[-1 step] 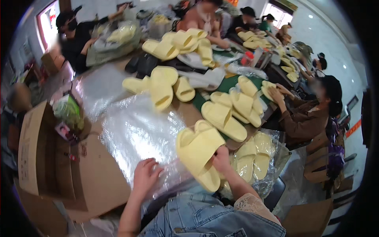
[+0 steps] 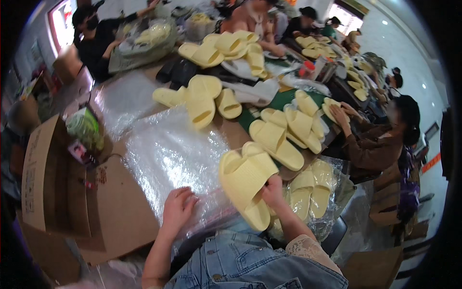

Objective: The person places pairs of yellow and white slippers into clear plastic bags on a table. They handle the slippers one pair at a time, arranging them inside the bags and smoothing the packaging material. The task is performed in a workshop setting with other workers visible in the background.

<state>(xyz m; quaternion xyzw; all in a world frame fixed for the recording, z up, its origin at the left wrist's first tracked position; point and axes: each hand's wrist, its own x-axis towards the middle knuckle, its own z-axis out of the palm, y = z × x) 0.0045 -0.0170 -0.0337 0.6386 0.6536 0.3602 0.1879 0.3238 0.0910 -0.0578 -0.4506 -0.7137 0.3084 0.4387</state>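
Note:
My right hand is closed round the strap side of a pair of pale yellow slippers, its fingertips hidden inside the foot opening. The pair is nested together and tilted above the table's near edge. To the left, my left hand pinches with thumb and fingertips at the near edge of a clear plastic bag, the top of a flat, shiny stack. Just right of my right forearm, another yellow pair lies inside clear plastic.
An open cardboard box stands at the left, with a green-and-clear package behind it. Yellow slippers lie loose ahead, and others farther back. A co-worker at the right handles a slipper; more people sit along the far table.
My left thumb and fingers have drawn together at the bag's edge. The slippers in my right hand have shifted slightly right and up in the view; the whole view has moved a little.

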